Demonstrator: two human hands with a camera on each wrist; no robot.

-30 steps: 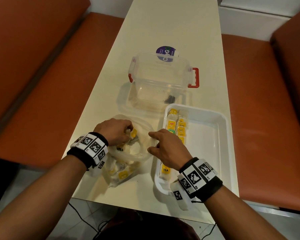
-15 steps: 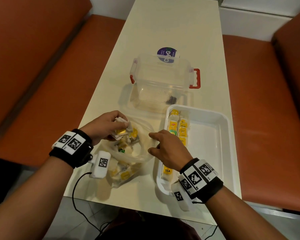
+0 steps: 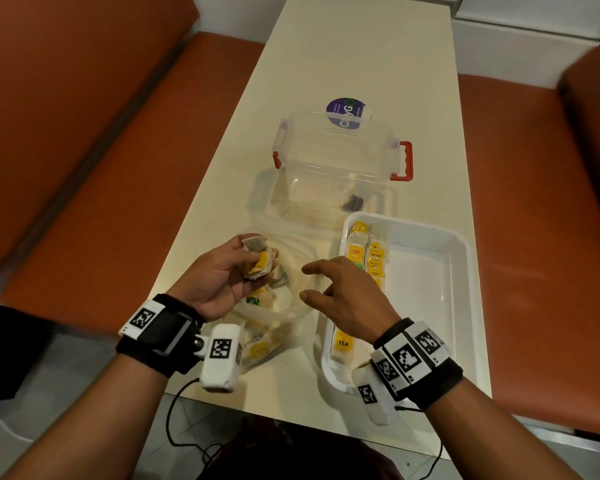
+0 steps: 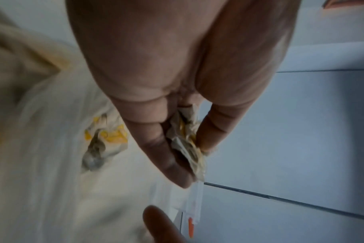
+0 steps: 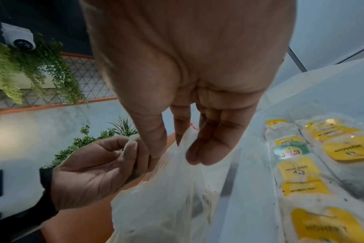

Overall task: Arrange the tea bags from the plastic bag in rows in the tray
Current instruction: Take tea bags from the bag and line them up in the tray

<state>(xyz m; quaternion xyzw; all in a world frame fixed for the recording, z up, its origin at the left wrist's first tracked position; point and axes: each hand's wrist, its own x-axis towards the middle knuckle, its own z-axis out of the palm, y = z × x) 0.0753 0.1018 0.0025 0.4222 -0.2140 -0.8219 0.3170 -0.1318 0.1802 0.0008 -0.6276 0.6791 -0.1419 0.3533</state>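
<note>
Palm up over the left edge of the plastic bag (image 3: 274,327), my left hand (image 3: 245,261) grips a small clump of crumpled tea bags (image 3: 258,263) with yellow tags. The left wrist view shows that clump (image 4: 187,131) pinched between thumb and fingers (image 4: 170,162). My right hand (image 3: 305,284) hovers at the bag's right rim, index finger and thumb spread. In the right wrist view the bag's rim (image 5: 187,139) rises to a peak between its index and middle fingers. The white tray (image 3: 465,244) holds two rows of tea bags (image 3: 368,258) along its left side.
Behind the tray stands a clear lidless box (image 3: 336,168) with red latches, and a purple round label (image 3: 345,112) lies beyond it. The narrow cream table (image 3: 326,46) runs between orange benches (image 3: 84,150). Its near edge lies just under my wrists.
My left hand has come up out of the bag with tea bags and turned palm up. My right hand has stayed at the bag's rim, its index finger straightening.
</note>
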